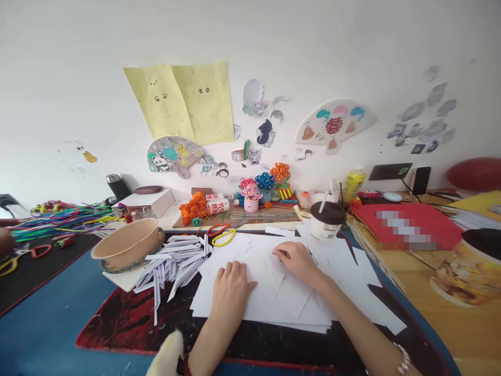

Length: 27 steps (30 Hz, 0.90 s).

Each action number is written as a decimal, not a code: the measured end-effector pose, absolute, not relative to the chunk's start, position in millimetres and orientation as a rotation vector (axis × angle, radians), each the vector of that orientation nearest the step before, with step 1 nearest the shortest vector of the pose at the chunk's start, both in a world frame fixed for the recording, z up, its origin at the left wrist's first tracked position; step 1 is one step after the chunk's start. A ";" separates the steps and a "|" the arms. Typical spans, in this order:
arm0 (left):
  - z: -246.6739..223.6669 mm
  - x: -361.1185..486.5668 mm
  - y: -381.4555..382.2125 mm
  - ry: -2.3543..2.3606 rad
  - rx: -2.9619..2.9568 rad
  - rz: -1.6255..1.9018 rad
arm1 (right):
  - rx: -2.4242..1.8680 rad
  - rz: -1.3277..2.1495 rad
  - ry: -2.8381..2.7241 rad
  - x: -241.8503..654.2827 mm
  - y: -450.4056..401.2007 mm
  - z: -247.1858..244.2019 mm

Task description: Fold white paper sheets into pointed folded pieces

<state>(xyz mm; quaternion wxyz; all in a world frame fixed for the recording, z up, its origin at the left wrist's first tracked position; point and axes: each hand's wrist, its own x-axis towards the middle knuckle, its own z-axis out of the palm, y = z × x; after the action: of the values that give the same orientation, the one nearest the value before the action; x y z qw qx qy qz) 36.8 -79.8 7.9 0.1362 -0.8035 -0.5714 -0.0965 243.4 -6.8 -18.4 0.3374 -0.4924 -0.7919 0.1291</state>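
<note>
My left hand (233, 287) rests palm down on a spread of white paper sheets (219, 305), thumb held away from the other fingers. To its right, my right hand (297, 261) has its thumb and fingertips pinched at the edge of a small piece of white paper (276, 267), which blends into the sheets below. Other cut paper pieces (291, 300) lie loose over the sheets. Left of my left hand is a heap of narrow folded paper strips (178, 261). Scissors (224, 236) with red and yellow handles lie behind the heap.
A tan bowl (125, 241) stands left of the strips. A lidded cup with a straw (326, 222) sits at the papers' back right corner. Craft flowers (250, 190) line the wall. Another person's hand (6, 237) shows at far left; a large patterned cup (467, 269) stands at right.
</note>
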 end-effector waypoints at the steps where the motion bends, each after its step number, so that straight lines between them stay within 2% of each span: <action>1: 7.3 38.7 -77.8 -1.674 -2.339 -0.256 | -1.277 0.342 -2.071 243.3 -6.0 -18.7; 5: 9.8 39.5 -74.7 -1.751 -2.398 -0.210 | -1.257 0.378 -2.079 242.3 -4.9 -18.7; 9: 9.5 36.0 -69.6 -2.001 -2.431 -0.403 | -1.242 0.424 -2.069 242.6 -6.5 -18.4; 15: 18.8 16.8 -48.4 -2.388 -2.492 -0.973 | -1.241 0.519 -1.950 244.1 -5.9 -15.4; 21: 47.5 21.1 -18.7 -2.186 -2.731 -1.824 | -1.101 1.230 -1.510 219.2 -10.1 24.5; 23: 51.4 29.7 -7.6 -2.070 -2.797 -1.847 | -0.985 1.374 -1.467 207.7 -6.1 33.5; 27: 43.7 39.7 11.4 -1.983 -2.778 -1.705 | -1.029 1.237 -1.355 194.7 8.4 26.6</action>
<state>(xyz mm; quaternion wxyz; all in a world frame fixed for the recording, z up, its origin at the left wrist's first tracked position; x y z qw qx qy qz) 39.7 11.4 43.7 -0.3305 -0.6872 -0.4905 -0.4219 194.7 8.4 26.6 0.4961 -0.4249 -0.5592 0.5106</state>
